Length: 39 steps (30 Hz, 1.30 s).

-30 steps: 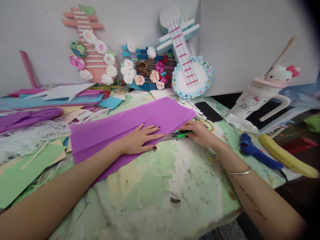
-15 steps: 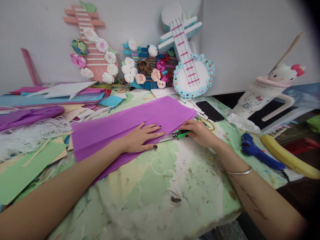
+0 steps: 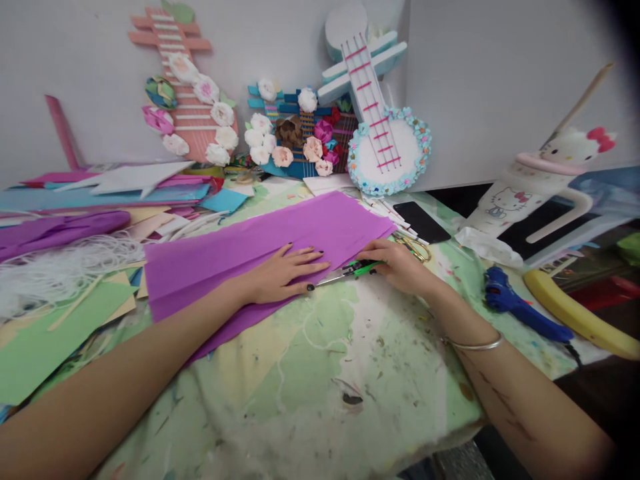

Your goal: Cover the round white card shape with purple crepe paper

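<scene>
A folded sheet of purple paper (image 3: 220, 257) lies slantwise across the table. My left hand (image 3: 280, 273) rests flat on it with fingers spread, the thumb near its lower edge. In my right hand (image 3: 397, 263) is a green and black utility knife (image 3: 357, 268), gripped by its handle. Its bare silver blade points left along the paper's near edge, with the tip close to my left thumb. Whether the blade lies inside the fold is hard to see.
Gold-handled scissors (image 3: 417, 248) and a black phone (image 3: 423, 222) lie beyond my right hand. To the right are a blue glue gun (image 3: 525, 310), a yellow banana-shaped object (image 3: 580, 317) and a tumbler (image 3: 515, 193). Paper sheets (image 3: 65, 327) and white string (image 3: 65, 270) crowd the left; paper-flowered instrument models (image 3: 387, 150) stand behind.
The view has shifted very slightly. Both hands, the utility knife and the purple paper keep nearly the same places.
</scene>
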Tool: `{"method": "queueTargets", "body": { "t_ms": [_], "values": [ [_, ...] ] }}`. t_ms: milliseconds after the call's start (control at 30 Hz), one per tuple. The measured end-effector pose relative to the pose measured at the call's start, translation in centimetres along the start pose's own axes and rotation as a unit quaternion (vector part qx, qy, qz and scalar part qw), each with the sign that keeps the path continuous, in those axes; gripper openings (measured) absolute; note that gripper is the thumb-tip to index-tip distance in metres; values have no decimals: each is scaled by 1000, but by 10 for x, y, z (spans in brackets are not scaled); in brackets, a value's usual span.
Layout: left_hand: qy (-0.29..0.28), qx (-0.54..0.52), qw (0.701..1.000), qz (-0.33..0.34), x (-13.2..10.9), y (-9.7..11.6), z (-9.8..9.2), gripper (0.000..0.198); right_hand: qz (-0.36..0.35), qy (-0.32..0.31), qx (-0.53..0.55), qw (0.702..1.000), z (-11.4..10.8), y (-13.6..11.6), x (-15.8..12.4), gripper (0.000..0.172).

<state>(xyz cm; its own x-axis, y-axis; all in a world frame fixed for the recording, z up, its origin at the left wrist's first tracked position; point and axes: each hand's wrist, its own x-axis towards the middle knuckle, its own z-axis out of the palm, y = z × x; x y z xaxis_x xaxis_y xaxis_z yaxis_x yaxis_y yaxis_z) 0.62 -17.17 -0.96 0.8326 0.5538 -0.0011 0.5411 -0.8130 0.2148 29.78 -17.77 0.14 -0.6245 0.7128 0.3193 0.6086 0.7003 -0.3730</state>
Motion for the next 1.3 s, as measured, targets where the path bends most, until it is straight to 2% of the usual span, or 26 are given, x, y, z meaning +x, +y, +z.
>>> {"method": "queueTargets", "body": {
  "t_ms": [167,500,667,833,1100,1300],
  "values": [
    [10,-51,998,-26,0,0,-1,47,-2,15,3,1000,3,4,0,48],
    [19,-62,998,-26,1,-4,2,47,-29,-6,-20,999,16,-13,8,48],
    [15,-56,998,-28,1,-3,2,47,-43,4,-6,999,14,-10,6,51],
    [18,-63,998,-23,1,-3,2,47,-40,13,8,999,12,-6,5,44],
    [16,-75,996,-36,1,-3,1,46,-48,-7,2,999,19,-22,10,42],
    [17,-73,997,-33,1,-3,1,46,-35,-25,2,999,12,-23,6,44]
  ]
}}
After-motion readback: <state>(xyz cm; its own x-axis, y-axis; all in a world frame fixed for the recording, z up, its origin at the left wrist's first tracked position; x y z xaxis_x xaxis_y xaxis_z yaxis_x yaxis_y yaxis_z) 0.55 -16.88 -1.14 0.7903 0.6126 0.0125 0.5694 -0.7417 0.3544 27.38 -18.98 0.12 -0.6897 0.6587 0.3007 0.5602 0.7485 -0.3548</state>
